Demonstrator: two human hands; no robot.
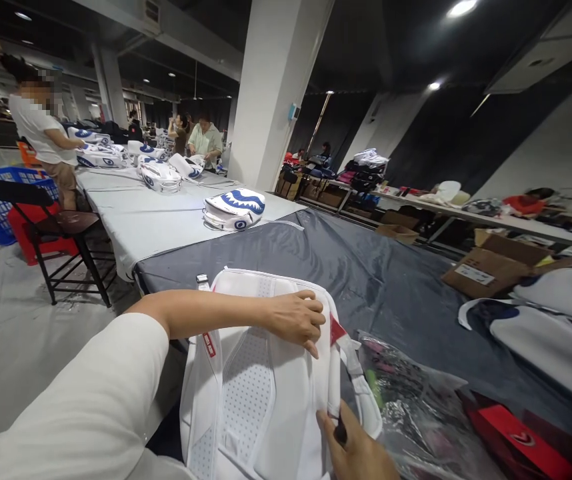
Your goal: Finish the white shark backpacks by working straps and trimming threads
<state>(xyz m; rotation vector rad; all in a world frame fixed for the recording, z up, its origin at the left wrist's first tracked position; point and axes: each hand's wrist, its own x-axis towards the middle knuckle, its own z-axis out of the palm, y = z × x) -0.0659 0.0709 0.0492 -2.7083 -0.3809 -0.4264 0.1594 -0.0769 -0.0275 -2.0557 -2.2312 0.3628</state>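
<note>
A white backpack (pixel 249 380) stands in front of me at the table edge, its padded, dotted back panel and shoulder straps facing me. My left hand (pixel 299 321) reaches across its upper part, with curled fingers gripping the strap near the right edge. Lower down, my right hand (pixel 359 443) pinches the pack's right side. Something small and dark shows between its thumb and fingers; I cannot make out what it is. A red triangular patch (pixel 336 329) sits at the side seam, and a red label (pixel 209 345) is on the left strap.
Dark sheeting (pixel 366 267) covers the near table. Clear plastic bags (pixel 411 400) and a red packet (pixel 516 433) lie at right, near more white packs (pixel 551 347) and a cardboard box (pixel 489 267). A shark-patterned pack (pixel 235 209) lies ahead. A chair (pixel 61 223) and co-workers are at left.
</note>
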